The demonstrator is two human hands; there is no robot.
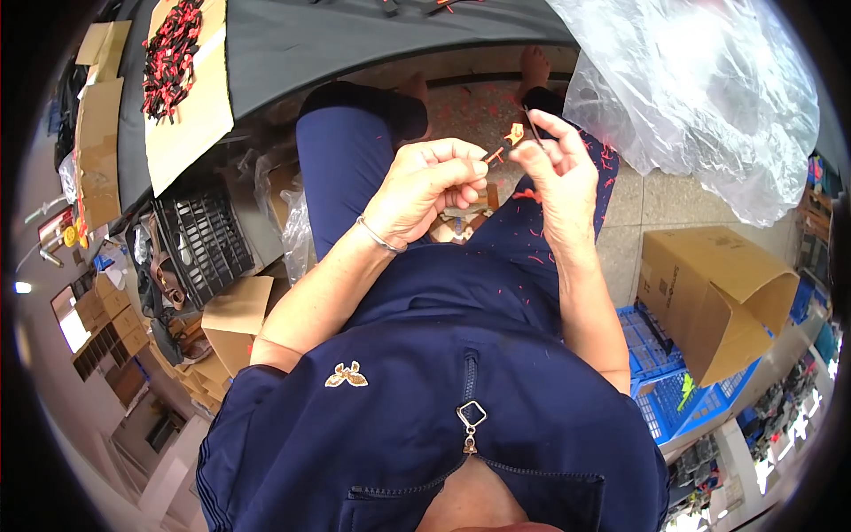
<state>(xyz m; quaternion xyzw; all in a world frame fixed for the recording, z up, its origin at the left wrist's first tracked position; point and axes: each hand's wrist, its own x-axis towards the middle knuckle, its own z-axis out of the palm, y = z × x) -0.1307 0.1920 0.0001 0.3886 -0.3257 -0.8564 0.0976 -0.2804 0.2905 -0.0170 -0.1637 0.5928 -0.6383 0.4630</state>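
Seated worker, dark blue clothing, both hands raised over the lap. Left hand (430, 182): thumb and index closed in a pinch, the other fingers curled in; they grip the near end of a small black-and-orange piece (515, 133). The piece sits between the two hands, above the gap between the knees, tilted, its orange end up and toward the right hand (567, 173). Right thumb and fingers bent, nearly together, about a thin dark tool (534, 129); its tip and exact grip too small to make out.

Red scraps (606, 168) scattered over the right trouser leg. Up and to the left, a heap of black-and-red pieces (174, 62) on a cardboard sheet (206, 89), which lies on a black-covered table (292, 49). To the right, clear plastic sheeting (691, 89); nearer the body, an open cardboard box (683, 288) on blue crates (651, 410).
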